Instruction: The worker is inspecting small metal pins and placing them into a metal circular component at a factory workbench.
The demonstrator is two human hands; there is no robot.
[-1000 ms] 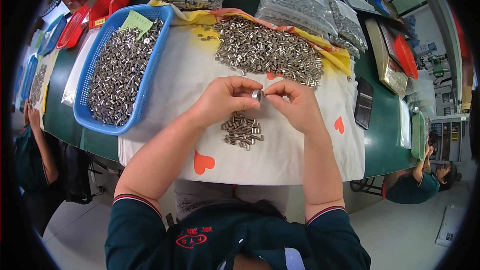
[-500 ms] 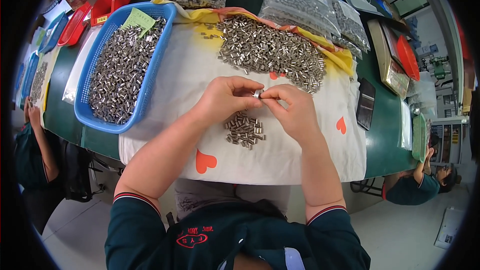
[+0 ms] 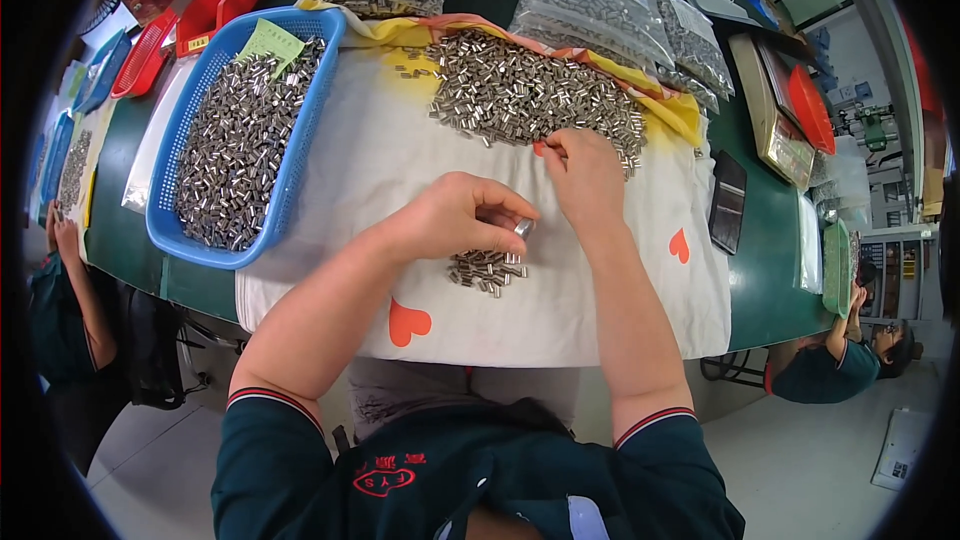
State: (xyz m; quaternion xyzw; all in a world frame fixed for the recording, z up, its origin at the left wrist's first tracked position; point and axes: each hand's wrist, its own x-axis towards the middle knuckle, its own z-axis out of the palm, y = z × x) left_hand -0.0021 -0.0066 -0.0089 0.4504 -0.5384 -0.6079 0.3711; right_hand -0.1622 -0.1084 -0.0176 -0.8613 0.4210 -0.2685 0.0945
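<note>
My left hand (image 3: 455, 218) pinches a short, shiny metal sleeve (image 3: 523, 228) between thumb and fingers. Right below it, a small pile of metal sleeves (image 3: 487, 271) lies on the white cloth (image 3: 330, 240), partly covered by the hand. At the near edge of a big heap of similar sleeves (image 3: 530, 85), my right hand (image 3: 588, 180) has its thumb and fingertips drawn together. Whatever is between those fingertips is too small to make out.
Left of the cloth stands a blue plastic basket (image 3: 165, 190) full of sleeves, with a green slip on top. Clear bags of metal parts (image 3: 590, 5) line the back. A dark phone-like slab (image 3: 729, 202) lies to the right. People work at both sides.
My hands have parted. The right one has moved up and away to the edge of the big heap. My left hand has lowered slightly, still pinching the sleeve, now tilted.
</note>
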